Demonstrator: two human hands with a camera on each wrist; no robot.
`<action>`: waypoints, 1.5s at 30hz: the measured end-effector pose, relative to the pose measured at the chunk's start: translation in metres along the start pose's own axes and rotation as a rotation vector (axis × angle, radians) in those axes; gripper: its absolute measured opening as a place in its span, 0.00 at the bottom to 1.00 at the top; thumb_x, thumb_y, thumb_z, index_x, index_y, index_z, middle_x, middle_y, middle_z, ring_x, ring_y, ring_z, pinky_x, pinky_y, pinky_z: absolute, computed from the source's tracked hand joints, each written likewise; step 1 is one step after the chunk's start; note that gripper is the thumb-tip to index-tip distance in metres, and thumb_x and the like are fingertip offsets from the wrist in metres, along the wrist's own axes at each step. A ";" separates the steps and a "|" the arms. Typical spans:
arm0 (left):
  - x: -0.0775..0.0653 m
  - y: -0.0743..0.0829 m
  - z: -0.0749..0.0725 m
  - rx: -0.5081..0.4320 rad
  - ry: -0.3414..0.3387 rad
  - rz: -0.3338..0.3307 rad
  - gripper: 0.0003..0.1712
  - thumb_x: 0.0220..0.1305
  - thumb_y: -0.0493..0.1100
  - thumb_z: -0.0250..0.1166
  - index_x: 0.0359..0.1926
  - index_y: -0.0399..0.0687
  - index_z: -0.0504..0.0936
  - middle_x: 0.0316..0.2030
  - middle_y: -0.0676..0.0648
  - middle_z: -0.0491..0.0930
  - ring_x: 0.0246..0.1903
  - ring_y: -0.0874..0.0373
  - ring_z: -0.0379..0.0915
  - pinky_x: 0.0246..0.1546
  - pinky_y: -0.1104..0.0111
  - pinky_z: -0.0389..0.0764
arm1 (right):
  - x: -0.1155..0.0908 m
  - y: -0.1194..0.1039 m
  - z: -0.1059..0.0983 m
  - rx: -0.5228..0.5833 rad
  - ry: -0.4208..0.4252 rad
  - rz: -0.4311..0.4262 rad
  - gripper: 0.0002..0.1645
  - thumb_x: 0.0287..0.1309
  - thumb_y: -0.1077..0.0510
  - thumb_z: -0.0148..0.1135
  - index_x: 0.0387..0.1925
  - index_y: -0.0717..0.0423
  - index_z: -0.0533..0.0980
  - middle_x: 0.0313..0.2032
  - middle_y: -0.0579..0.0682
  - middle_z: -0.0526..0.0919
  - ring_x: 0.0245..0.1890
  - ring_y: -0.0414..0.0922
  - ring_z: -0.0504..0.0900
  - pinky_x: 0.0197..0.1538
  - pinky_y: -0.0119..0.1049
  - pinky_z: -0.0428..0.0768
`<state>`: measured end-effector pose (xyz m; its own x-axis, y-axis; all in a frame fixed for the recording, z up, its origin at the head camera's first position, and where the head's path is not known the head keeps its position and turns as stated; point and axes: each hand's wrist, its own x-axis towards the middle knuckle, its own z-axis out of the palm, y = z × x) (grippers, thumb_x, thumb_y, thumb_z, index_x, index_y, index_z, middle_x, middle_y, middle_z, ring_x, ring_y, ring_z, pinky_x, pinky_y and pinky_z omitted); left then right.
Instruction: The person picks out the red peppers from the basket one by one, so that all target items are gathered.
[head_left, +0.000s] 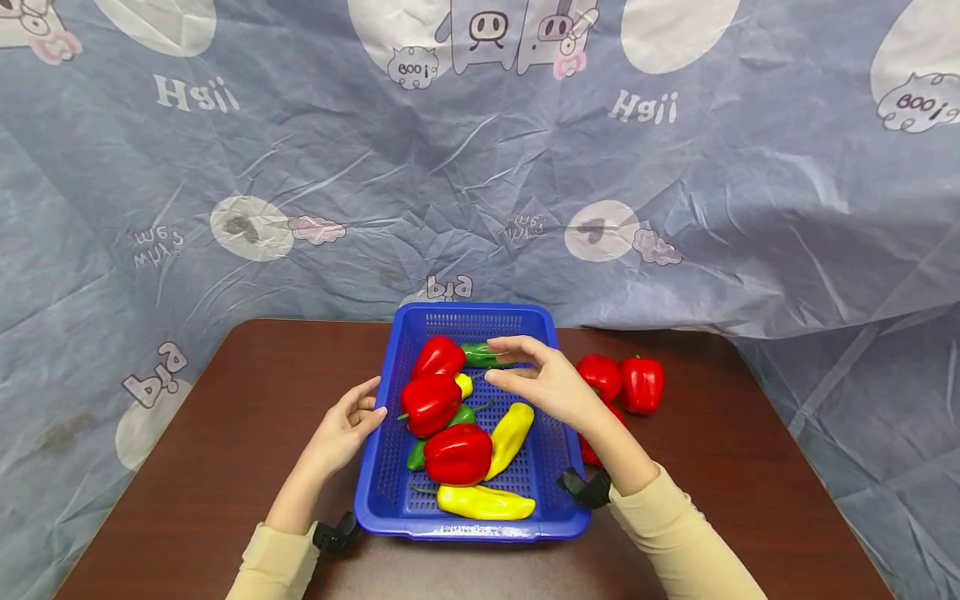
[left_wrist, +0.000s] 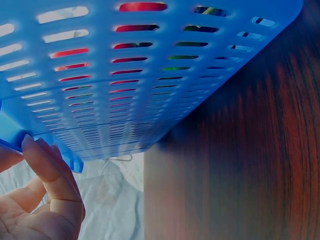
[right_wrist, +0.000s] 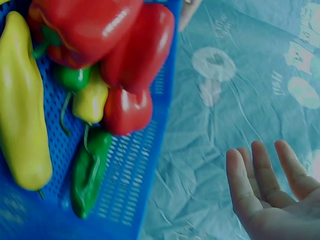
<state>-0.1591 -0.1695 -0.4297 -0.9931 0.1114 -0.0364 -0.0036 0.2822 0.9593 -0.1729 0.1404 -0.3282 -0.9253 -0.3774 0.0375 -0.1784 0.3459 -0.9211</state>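
Observation:
A blue plastic basket point(head_left: 471, 528) holds red bell peppers point(head_left: 458, 454), long yellow peppers point(head_left: 510, 440) and green peppers point(head_left: 480, 355). At the basket's left rim, my left hand point(head_left: 341, 429) holds the edge with its thumb and fingertips. The left wrist view shows these fingers point(left_wrist: 55, 175) by the rim, below the slotted wall. Over the right half of the basket is my right hand point(head_left: 547, 379), thumb and fingers apart with nothing between them. Its spread fingers point(right_wrist: 267, 182) appear in the right wrist view, beside a green pepper point(right_wrist: 90, 175) lying inside the basket.
More red bell peppers point(head_left: 641, 385) lie on the brown table point(head_left: 697, 467) to the right of the basket, partly behind my right forearm. A grey-blue cloth point(head_left: 480, 167) with printed cartoon figures hangs behind the table. Black straps point(head_left: 585, 488) sit at both wrists.

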 end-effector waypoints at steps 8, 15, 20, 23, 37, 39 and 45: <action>-0.002 0.000 0.000 0.003 -0.004 -0.001 0.33 0.69 0.36 0.61 0.72 0.38 0.61 0.48 0.36 0.76 0.40 0.62 0.77 0.40 0.75 0.78 | 0.012 0.015 0.023 -0.019 -0.104 0.017 0.32 0.58 0.52 0.70 0.62 0.56 0.73 0.61 0.54 0.76 0.63 0.54 0.74 0.63 0.48 0.75; 0.000 -0.001 0.000 0.001 -0.005 -0.002 0.34 0.69 0.36 0.61 0.72 0.38 0.61 0.48 0.36 0.76 0.41 0.60 0.78 0.40 0.75 0.78 | 0.019 0.032 0.040 -0.129 -0.209 0.032 0.32 0.56 0.49 0.71 0.59 0.59 0.75 0.59 0.55 0.78 0.61 0.57 0.75 0.62 0.51 0.76; -0.001 0.000 0.000 -0.001 -0.005 -0.003 0.34 0.69 0.36 0.61 0.72 0.38 0.61 0.47 0.36 0.76 0.41 0.61 0.77 0.40 0.75 0.78 | 0.020 0.037 0.048 -0.217 -0.281 0.061 0.31 0.53 0.49 0.72 0.56 0.59 0.76 0.56 0.57 0.80 0.60 0.56 0.76 0.60 0.51 0.76; 0.000 0.001 0.001 -0.009 0.002 -0.003 0.33 0.69 0.35 0.61 0.72 0.38 0.61 0.47 0.36 0.76 0.40 0.61 0.77 0.40 0.75 0.78 | 0.020 0.038 0.051 -0.276 -0.311 0.096 0.31 0.52 0.48 0.73 0.55 0.56 0.77 0.56 0.55 0.80 0.59 0.54 0.75 0.59 0.48 0.76; 0.002 -0.002 0.001 -0.020 0.011 0.006 0.33 0.68 0.34 0.61 0.71 0.37 0.62 0.46 0.35 0.76 0.38 0.65 0.76 0.40 0.77 0.77 | 0.021 0.041 0.067 -0.520 -0.416 0.129 0.37 0.44 0.52 0.78 0.57 0.56 0.76 0.51 0.52 0.79 0.51 0.49 0.75 0.53 0.46 0.78; 0.002 -0.002 0.000 -0.020 0.010 0.008 0.33 0.68 0.34 0.61 0.71 0.37 0.62 0.46 0.35 0.76 0.38 0.65 0.76 0.40 0.77 0.77 | 0.021 0.040 0.069 -0.544 -0.417 0.131 0.36 0.44 0.53 0.78 0.56 0.56 0.76 0.51 0.52 0.79 0.52 0.49 0.75 0.54 0.47 0.78; 0.000 -0.001 0.000 -0.020 -0.005 0.006 0.33 0.68 0.35 0.61 0.72 0.37 0.62 0.46 0.36 0.75 0.39 0.65 0.76 0.40 0.76 0.77 | 0.020 0.038 0.071 -0.577 -0.407 0.147 0.34 0.45 0.56 0.78 0.56 0.56 0.76 0.53 0.53 0.79 0.54 0.51 0.74 0.56 0.49 0.77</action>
<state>-0.1595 -0.1696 -0.4308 -0.9925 0.1177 -0.0317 0.0003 0.2624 0.9650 -0.1742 0.0850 -0.3899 -0.7753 -0.5435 -0.3217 -0.3140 0.7737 -0.5503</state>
